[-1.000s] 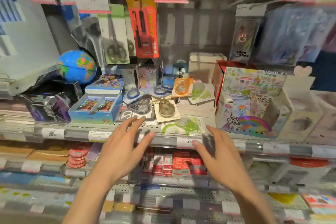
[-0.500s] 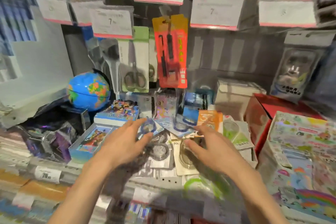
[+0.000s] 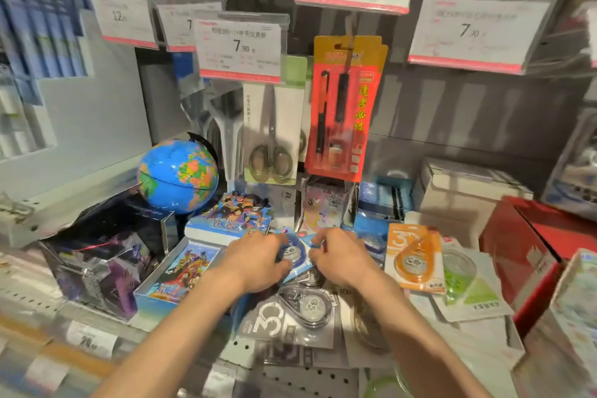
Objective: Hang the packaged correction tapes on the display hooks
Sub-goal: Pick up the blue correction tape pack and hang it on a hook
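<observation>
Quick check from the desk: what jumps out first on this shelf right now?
The bright blue globe at left and the red-orange pen pack hanging at centre grab the eye. Below, the left hand and right hand meet over a blue correction tape pack, with an orange correction tape pack lying to its right.

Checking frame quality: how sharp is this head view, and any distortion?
Head view: centre fairly sharp, the 7.90 tag readable; edges smeared by motion blur; wide-angle bending at the sides; both hands clear on the blue tape pack.
</observation>
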The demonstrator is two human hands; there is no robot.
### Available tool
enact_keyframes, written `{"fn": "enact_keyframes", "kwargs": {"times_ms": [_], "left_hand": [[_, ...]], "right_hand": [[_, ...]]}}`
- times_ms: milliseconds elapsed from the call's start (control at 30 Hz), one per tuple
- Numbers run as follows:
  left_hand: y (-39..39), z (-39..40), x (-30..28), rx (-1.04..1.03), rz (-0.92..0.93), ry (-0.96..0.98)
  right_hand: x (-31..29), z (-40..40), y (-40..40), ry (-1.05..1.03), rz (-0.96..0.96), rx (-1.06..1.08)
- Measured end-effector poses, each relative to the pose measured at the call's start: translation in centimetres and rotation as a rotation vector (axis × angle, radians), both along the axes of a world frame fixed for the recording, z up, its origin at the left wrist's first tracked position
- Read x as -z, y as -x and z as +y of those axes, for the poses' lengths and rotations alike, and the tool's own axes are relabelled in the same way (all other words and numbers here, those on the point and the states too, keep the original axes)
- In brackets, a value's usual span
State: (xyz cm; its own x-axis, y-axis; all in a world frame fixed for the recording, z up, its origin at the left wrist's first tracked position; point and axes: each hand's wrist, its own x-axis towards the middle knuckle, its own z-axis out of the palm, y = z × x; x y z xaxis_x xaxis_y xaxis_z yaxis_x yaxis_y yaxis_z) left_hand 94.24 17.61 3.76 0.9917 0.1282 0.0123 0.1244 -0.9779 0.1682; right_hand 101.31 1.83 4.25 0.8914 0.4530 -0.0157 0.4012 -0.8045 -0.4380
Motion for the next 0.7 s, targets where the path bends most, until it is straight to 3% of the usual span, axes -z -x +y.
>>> {"fn": "enact_keyframes", "kwargs": {"times_ms": [167, 400, 600, 700], "left_hand": [[0.2, 0.0, 0.0, -0.027, -0.026, 0.069], [1.4, 0.0, 0.2, -0.050, -0.152, 0.342], [1.5, -1.3, 0.5, -0.026, -0.310, 0.716], [1.0, -2.2, 0.6, -0.065, -0.431, 0.778]], "right_hand": [[0.8, 0.5, -0.5, -0.185, 0.174, 0.109], [0.6, -0.4, -0.2, -0.728, 0.542, 0.219], [-0.8, -4.0, 1.3, -0.922, 0.516, 0.237], [-1.0, -5.8, 2.1, -0.997, 0.477, 0.236]]}}
